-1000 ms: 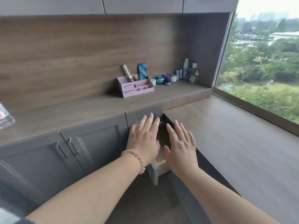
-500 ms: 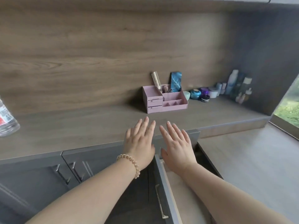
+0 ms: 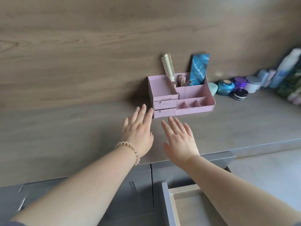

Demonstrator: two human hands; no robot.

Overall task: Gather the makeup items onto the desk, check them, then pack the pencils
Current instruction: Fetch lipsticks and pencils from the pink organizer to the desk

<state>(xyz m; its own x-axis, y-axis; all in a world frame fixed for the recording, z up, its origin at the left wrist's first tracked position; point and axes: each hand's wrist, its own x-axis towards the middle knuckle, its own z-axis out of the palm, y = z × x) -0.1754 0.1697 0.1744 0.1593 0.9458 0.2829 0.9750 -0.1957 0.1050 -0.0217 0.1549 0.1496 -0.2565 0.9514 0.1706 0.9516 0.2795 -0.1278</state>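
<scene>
A pink makeup organizer with two small drawers stands on the wooden counter against the back wall. In its rear compartments are a round hairbrush, a blue patterned palette and some brownish pencil-like sticks. My left hand, with a beaded bracelet at the wrist, hovers flat and open just in front of the organizer's drawers. My right hand is beside it, open too, fingers spread, holding nothing.
Jars and bottles line the counter to the right: a teal jar, a purple jar, a black-lidded jar, tall bottles. Below the counter are grey cabinet doors and an open drawer under my right forearm.
Both hands have risen from the open drawer up over the counter and reached toward the pink organizer. The view has closed in on the organizer.
</scene>
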